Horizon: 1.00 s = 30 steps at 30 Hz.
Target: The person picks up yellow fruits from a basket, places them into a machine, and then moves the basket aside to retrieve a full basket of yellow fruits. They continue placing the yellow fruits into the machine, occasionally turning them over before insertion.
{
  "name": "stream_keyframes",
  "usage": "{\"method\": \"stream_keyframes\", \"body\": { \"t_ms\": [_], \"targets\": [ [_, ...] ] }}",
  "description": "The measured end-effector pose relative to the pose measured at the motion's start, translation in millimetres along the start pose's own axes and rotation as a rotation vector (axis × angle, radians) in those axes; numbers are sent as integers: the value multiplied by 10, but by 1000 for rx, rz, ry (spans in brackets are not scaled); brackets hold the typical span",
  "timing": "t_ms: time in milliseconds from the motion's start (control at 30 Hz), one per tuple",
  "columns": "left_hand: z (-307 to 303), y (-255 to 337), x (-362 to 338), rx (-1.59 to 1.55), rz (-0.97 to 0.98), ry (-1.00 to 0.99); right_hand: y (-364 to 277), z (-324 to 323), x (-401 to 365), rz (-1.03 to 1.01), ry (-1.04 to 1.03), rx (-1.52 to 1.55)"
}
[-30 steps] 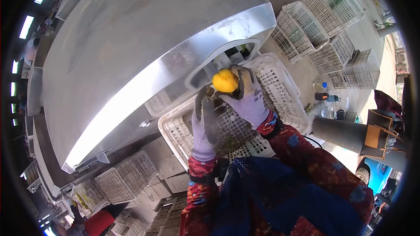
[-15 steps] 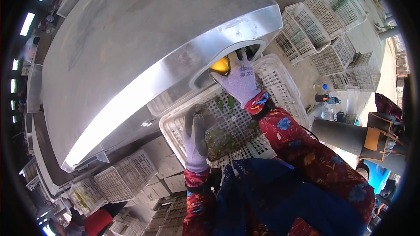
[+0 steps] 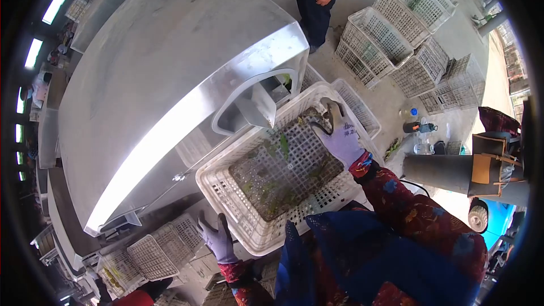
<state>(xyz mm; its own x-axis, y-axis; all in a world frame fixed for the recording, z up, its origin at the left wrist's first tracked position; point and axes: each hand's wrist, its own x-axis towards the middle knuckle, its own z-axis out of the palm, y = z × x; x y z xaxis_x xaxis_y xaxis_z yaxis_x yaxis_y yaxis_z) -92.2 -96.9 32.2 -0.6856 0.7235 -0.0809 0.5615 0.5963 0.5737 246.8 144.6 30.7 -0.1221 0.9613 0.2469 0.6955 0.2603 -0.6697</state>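
A white perforated crate (image 3: 209, 190) stands under the chute of a metal machine, with green leaf bits and dirt on its bottom. My right hand (image 3: 338, 133), in a grey and lilac glove, is over the crate's right part, fingers apart, holding nothing visible. Beyond the crate's left corner my left hand (image 3: 217, 238) is spread, thumb and fingers apart and empty. The chute opening (image 3: 255, 102) shows a bare metal flap and a few leaves at its far end.
The large metal housing (image 3: 170, 39) fills the upper left. Stacked crates (image 3: 379, 34) stand at upper right, others (image 3: 156, 252) at lower left. A person in dark trousers (image 3: 313, 3) stands behind the machine. Bottles (image 3: 419, 127) and a dark cylinder (image 3: 436, 169) are at right.
My right hand has left the chute opening and the yellow object there, moving down over the crate. My left hand has moved down and left, out of the crate. The view has shifted.
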Motion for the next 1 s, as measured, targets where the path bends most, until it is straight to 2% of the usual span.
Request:
{"method": "stream_keyframes", "body": {
  "t_ms": [33,67,133,167,233,267,367,467,500,533,600,667,733,800,833,900,1000],
  "targets": [
    [37,-322,-70,13,-10,-11,260,-177,-164,57,5,-218],
    [75,-553,-133,-28,-114,-95,502,-338,-306,125,8,-431],
    [311,-1061,-266,-283,-256,-255,952,-497,-502,415,-194,-543],
    [421,-1205,-268,-694,-218,-436,1273,-493,-596,487,-317,-382],
    [555,-976,-430,-864,-440,-358,1783,-441,-659,593,-546,-40],
    [691,-1106,-452,-977,-360,-274,1793,-480,-650,550,-569,-49],
    [595,-1053,-418,-845,-342,-364,1874,-545,-789,427,-611,-44],
    [479,-1047,-378,-979,-314,-469,1475,-1228,-1155,401,-480,-7],
    [428,-634,-474,-897,-218,-485,1489,-1498,-1336,436,-417,3],
    [434,-427,-527,-895,-187,-541,1493,-1788,-1506,472,-362,7],
    [539,-181,-539,-798,-109,-693,1197,-2429,-1830,675,-263,86],
    [616,212,-619,-859,-70,-875,1020,-2986,-2186,669,13,361],
    [864,191,-661,-691,62,-921,926,-3544,-2457,718,116,314],
    [679,561,-848,-701,26,-1012,696,-4013,-2554,801,233,270],
    [749,463,-884,-796,-17,-1043,722,-4163,-2608,772,264,73],
    [801,297,-962,-738,-85,-1050,863,-4346,-2642,725,324,-310],
    [823,-5,-1008,-676,-143,-1054,1244,-4260,-2400,768,357,-524]
  ]
}}
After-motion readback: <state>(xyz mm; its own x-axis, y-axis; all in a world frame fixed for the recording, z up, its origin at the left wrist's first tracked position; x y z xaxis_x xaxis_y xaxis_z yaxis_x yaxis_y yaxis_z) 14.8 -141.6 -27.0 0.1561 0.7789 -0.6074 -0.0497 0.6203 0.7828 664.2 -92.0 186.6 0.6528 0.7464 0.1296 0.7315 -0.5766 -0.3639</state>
